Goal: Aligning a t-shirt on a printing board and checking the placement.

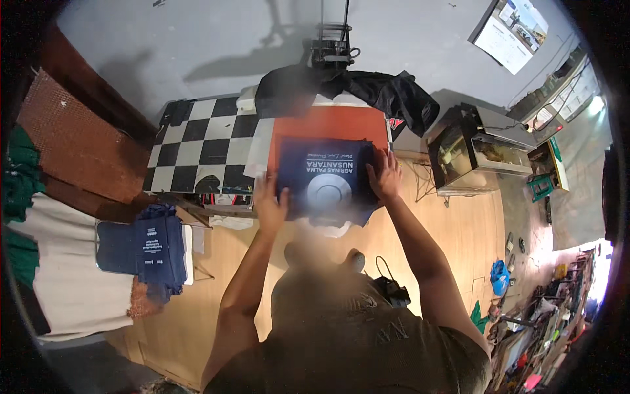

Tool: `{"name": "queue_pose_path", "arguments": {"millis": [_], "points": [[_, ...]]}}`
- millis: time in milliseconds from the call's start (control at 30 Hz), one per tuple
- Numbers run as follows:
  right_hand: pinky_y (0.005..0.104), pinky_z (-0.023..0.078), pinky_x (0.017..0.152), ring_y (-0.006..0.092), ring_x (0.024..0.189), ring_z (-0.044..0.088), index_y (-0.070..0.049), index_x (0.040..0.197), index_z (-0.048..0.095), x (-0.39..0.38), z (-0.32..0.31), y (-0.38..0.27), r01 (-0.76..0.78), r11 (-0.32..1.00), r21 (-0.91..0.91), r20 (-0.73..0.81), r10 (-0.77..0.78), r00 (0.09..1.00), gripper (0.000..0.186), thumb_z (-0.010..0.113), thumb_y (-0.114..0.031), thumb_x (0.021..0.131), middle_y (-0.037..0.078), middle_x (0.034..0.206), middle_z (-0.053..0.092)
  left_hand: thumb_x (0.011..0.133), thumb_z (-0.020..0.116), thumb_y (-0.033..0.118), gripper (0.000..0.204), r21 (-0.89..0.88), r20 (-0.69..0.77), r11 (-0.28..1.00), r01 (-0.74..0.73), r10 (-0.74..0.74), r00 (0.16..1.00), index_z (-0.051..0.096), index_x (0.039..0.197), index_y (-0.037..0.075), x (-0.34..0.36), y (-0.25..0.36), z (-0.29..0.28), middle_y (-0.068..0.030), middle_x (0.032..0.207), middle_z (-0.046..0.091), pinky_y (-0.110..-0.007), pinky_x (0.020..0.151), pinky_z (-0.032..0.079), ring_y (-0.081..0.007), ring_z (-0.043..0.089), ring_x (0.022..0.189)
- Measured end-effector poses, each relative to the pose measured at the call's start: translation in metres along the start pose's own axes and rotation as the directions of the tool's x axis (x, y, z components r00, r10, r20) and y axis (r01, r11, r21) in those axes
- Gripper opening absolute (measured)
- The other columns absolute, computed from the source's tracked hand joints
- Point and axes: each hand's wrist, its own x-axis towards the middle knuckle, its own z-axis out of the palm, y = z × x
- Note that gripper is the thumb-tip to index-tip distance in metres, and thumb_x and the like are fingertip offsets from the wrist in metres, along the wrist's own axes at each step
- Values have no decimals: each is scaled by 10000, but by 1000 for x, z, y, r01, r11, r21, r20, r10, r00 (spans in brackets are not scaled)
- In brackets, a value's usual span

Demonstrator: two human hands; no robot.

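Observation:
A navy blue fabric piece with white lettering and a round white print lies on an orange-red board in front of me. It looks like a stack of printed cloth, but a blurred smear over the middle hides part of it. My left hand rests at its left edge, fingers stretched forward and thumb apart. At the opposite edge my right hand lies with its fingers spread, touching the cloth's side. Pale cloth peeks out below the near edge.
A black-and-white checkered tabletop adjoins the board on the left. Black cloth drapes behind it. A glass tank stands to the right. Folded navy garments sit on a side surface at left. A blue plastic bag lies rightward.

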Motion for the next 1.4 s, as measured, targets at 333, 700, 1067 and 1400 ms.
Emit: {"name": "queue_pose_path", "arguments": {"millis": [333,700,1067,1400], "points": [[461,550,887,411,1081,710,-17,1341,626,-13,-4,47,-154,859,487,215,53,975,517,588,-455,1068,241,1154,737,995,667,101,515,-388,183,855,343,-293,939,540,1466,-67,-9,-31,1,-171,1070,748,-321,786,600,-184,720,913],[354,511,977,227,1103,677,-28,1379,631,-17,27,58,-348,649,677,282,208,937,454,528,-384,1117,126,1175,743,942,761,232,646,-340,234,842,420,-357,904,540,1483,-43,-15,-26,-2,-222,1114,767,-359,813,639,-258,770,963],[359,475,1066,245,1260,632,-29,1510,528,-22,33,55,-317,428,846,256,194,947,524,518,-376,1117,187,1365,675,953,744,143,572,-378,235,823,423,-357,904,560,1464,-34,-11,-13,-8,-183,1101,762,-335,820,628,-216,753,922],[350,576,593,204,645,730,12,973,733,-30,-34,57,-387,866,317,277,306,911,305,849,-262,904,166,877,761,995,752,203,191,-720,260,470,510,-499,827,632,1014,55,-18,-56,14,2,856,648,-270,671,555,-93,601,736]]}}
